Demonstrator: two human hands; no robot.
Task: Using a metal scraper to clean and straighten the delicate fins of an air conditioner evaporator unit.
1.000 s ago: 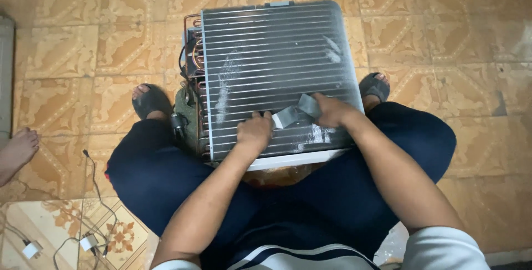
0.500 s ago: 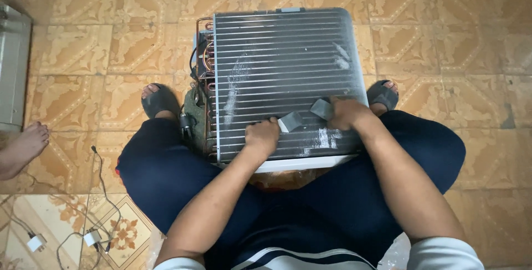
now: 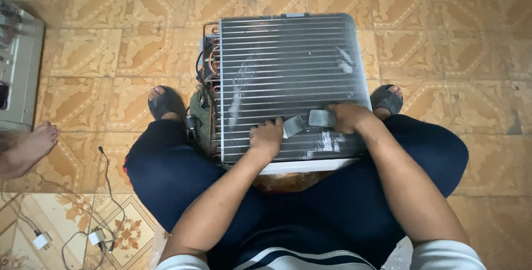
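A grey finned coil unit [image 3: 288, 70] with copper tubes on its left side stands on the tiled floor between my knees. Its fins show white scuffed patches. My left hand [image 3: 267, 139] rests on the lower part of the fins, fingers curled on one end of a grey strip of tape [image 3: 308, 121]. My right hand [image 3: 348, 116] grips the strip's other end, just to the right. The strip lies bent across the fins between both hands.
Another person's bare foot [image 3: 33, 145] is at the left edge. A grey metal box [image 3: 19, 76] stands at the far left. White plugs and thin cables [image 3: 94, 231] lie on the floor at the lower left. My sandalled feet flank the unit.
The view has shifted so the unit sits further right in frame. Both hands stay on the grey strip, in much the same place on the fins.
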